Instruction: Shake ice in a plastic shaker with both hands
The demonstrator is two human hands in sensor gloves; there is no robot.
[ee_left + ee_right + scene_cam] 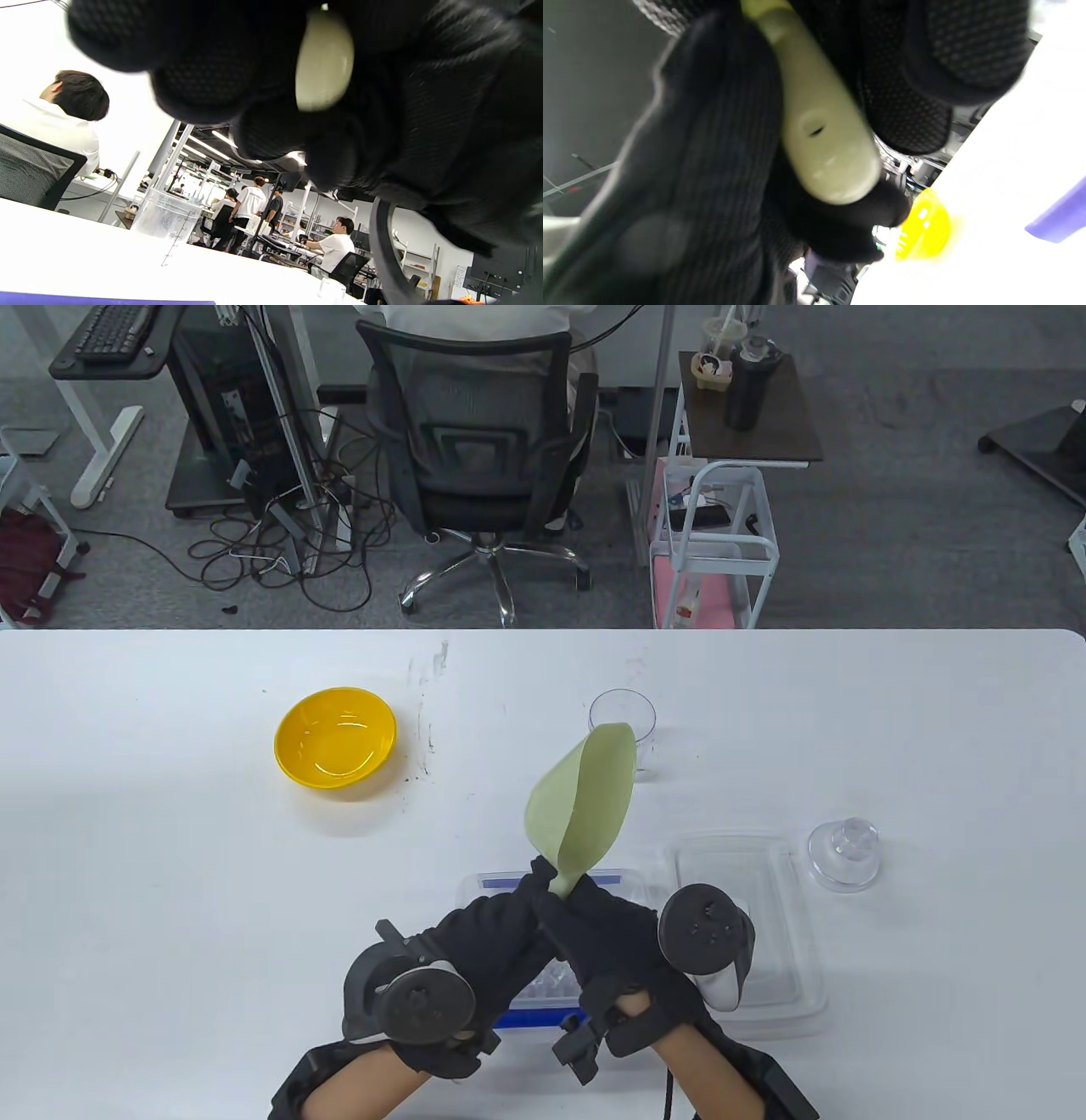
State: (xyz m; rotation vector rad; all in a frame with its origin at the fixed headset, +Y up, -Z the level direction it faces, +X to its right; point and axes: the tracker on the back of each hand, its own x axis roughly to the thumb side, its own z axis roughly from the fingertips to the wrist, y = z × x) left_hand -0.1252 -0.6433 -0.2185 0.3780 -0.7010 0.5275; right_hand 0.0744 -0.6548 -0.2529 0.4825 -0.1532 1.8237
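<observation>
Both hands (551,933) wrap fingers round the green scoop's (585,802) handle, hiding the ice tray (551,891) beneath.

Yellow bowl (336,737) sits far left on white worktop (170,857). Beyond the worktop: black office chair (484,458), tangled floor cables (280,551), white-and-pink cart (713,551), side table (751,407) carrying a dark bottle (750,386).

The table view looked down on the scoop (585,797), both wrist views pressed close under its handle.
</observation>
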